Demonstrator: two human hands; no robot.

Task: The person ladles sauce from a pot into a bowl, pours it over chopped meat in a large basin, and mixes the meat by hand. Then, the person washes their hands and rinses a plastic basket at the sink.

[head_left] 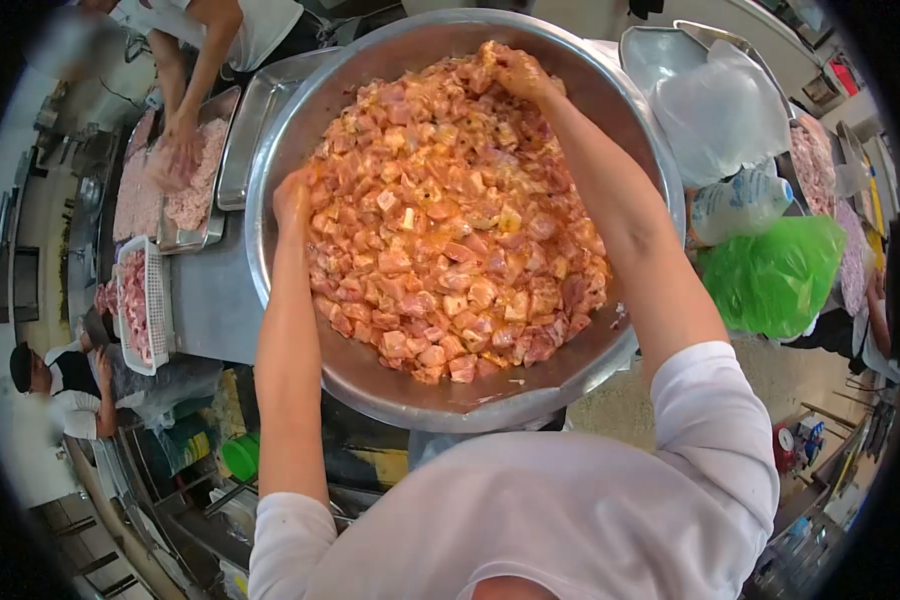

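A large round steel bowl [669, 190] in front of me holds a heap of diced raw meat [450, 230], coated in an orange, wet seasoning. At the left wall of the bowl, my left hand [292, 198] reaches down along the edge of the meat; its fingers are mostly hidden. My right hand [518, 72] lies at the far rim side with its fingers curled into the meat. Orange marinade and small bits cling to that hand. Which pieces it grips is hard to see.
Another person's hands [178, 150] work over trays of pale meat at the far left. A white basket [156, 300] of meat stands nearer. On the right are a clear plastic bag [720, 110], a plastic jug [740, 205] and a green bag [775, 275].
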